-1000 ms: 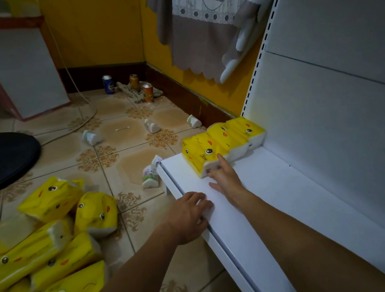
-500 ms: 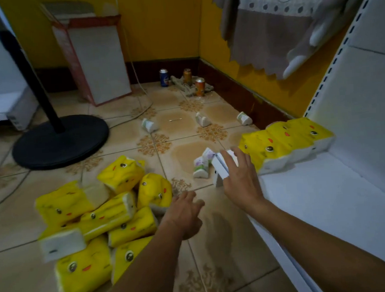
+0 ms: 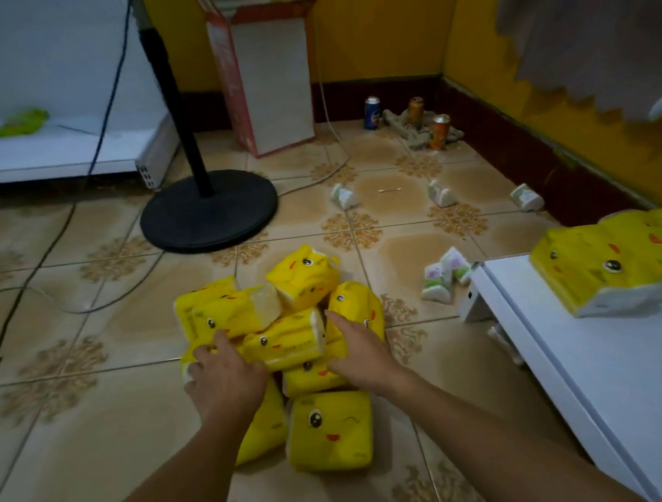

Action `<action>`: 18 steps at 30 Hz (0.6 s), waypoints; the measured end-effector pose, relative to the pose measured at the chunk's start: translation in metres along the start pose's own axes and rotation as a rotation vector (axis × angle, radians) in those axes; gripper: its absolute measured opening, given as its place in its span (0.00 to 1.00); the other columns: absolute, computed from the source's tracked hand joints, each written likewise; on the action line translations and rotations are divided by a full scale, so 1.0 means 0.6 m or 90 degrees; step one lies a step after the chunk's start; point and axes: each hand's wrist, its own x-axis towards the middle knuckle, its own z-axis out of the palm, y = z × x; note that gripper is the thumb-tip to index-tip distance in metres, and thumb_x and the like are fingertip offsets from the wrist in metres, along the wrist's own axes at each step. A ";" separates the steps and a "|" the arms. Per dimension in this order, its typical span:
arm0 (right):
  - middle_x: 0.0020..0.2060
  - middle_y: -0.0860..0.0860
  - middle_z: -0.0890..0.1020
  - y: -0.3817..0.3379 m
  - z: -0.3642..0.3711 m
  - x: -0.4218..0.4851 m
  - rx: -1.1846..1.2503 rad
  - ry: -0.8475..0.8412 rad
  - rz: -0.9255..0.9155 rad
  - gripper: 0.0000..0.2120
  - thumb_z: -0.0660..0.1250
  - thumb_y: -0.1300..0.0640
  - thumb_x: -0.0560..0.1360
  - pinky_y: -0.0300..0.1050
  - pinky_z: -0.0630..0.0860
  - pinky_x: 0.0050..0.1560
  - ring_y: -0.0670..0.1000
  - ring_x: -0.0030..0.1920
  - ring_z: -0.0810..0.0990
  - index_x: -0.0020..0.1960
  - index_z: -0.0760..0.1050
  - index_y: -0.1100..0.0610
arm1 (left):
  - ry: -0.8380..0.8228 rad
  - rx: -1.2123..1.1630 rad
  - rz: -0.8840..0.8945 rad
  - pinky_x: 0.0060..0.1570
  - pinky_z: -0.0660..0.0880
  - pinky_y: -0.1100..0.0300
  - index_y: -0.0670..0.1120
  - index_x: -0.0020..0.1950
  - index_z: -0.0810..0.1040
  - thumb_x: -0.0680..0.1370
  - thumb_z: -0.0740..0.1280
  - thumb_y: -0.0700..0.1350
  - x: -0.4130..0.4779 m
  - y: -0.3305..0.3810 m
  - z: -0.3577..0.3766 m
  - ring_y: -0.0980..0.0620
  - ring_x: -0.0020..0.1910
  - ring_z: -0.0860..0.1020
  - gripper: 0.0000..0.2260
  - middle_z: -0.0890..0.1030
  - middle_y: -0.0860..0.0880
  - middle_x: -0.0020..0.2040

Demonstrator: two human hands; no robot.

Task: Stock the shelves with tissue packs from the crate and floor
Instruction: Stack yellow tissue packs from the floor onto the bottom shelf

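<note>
Both hands rest on the heap of yellow tissue packs point(image 3: 288, 332) on the tiled floor point(image 3: 97, 404) — left hand point(image 3: 224, 376) and right hand point(image 3: 358, 352) flank one middle pack point(image 3: 286, 340). Fingers spread, nothing gripped. More packs point(image 3: 612, 262) lie on the white shelf point(image 3: 625, 387) to the right, well apart.

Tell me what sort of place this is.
Probably a small shop being set up, or its back room: a white retail shelf holds yellow tissue packs, a pile of identical packs waits on the tiled floor, and another white shelf unit stands at left.
</note>
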 end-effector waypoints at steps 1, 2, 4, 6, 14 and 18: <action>0.72 0.53 0.63 -0.008 0.009 0.009 0.016 0.001 -0.012 0.40 0.67 0.60 0.71 0.55 0.69 0.64 0.58 0.71 0.63 0.77 0.50 0.48 | -0.029 -0.049 -0.012 0.60 0.67 0.45 0.43 0.71 0.58 0.74 0.65 0.49 0.006 -0.011 0.005 0.35 0.63 0.68 0.29 0.67 0.35 0.64; 0.73 0.53 0.63 -0.015 0.017 0.016 0.027 -0.001 -0.019 0.41 0.68 0.60 0.71 0.57 0.70 0.63 0.59 0.71 0.64 0.77 0.49 0.48 | -0.065 -0.105 -0.011 0.60 0.68 0.45 0.44 0.72 0.58 0.73 0.65 0.51 0.011 -0.020 0.009 0.35 0.62 0.69 0.31 0.69 0.35 0.63; 0.74 0.52 0.61 -0.025 0.028 0.027 0.050 -0.008 -0.022 0.41 0.68 0.61 0.71 0.55 0.69 0.65 0.57 0.72 0.63 0.77 0.50 0.48 | -0.118 -0.180 0.008 0.58 0.69 0.48 0.47 0.73 0.58 0.66 0.63 0.56 0.010 -0.019 0.010 0.36 0.62 0.70 0.38 0.72 0.35 0.62; 0.74 0.51 0.63 -0.030 0.032 0.030 0.069 -0.004 -0.017 0.38 0.68 0.61 0.71 0.50 0.68 0.67 0.54 0.72 0.64 0.76 0.54 0.49 | -0.130 -0.216 0.009 0.58 0.68 0.49 0.47 0.72 0.60 0.61 0.61 0.57 0.005 -0.005 0.009 0.37 0.63 0.70 0.40 0.72 0.37 0.62; 0.57 0.48 0.76 -0.034 -0.007 0.013 0.186 0.105 0.012 0.23 0.73 0.59 0.68 0.46 0.76 0.52 0.50 0.53 0.76 0.61 0.72 0.50 | -0.143 -0.251 0.118 0.54 0.70 0.54 0.44 0.67 0.68 0.73 0.70 0.51 -0.007 0.019 -0.001 0.41 0.59 0.73 0.26 0.75 0.39 0.60; 0.57 0.53 0.75 -0.028 -0.040 -0.004 0.187 0.134 0.019 0.19 0.76 0.57 0.64 0.45 0.73 0.51 0.52 0.56 0.74 0.50 0.72 0.47 | -0.129 -0.244 0.213 0.38 0.66 0.59 0.47 0.60 0.76 0.73 0.70 0.50 -0.026 0.045 -0.019 0.44 0.44 0.75 0.17 0.78 0.38 0.45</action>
